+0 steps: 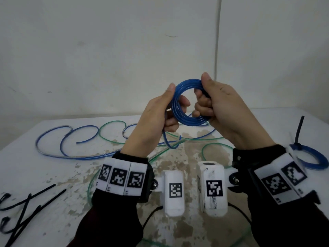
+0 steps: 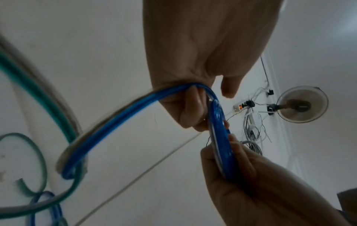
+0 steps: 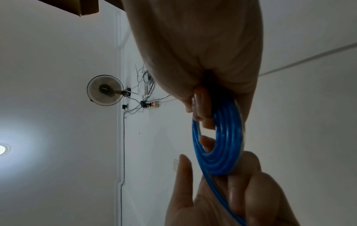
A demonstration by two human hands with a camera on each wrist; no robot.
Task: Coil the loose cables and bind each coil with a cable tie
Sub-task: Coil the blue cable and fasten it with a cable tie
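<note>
Head view: blue cable coil held above the desk, left hand and right hand both gripping its rim; loose blue cable and green cable on desk; black cable ties at left.

The blue coil looks like glossy, smooth plastic; the white table at seven o'clock is matt, stained and flaking.

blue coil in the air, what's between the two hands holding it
Only the blue coil itself: left hand and right hand grip opposite sides, with its open centre between them, in the head view.
</note>
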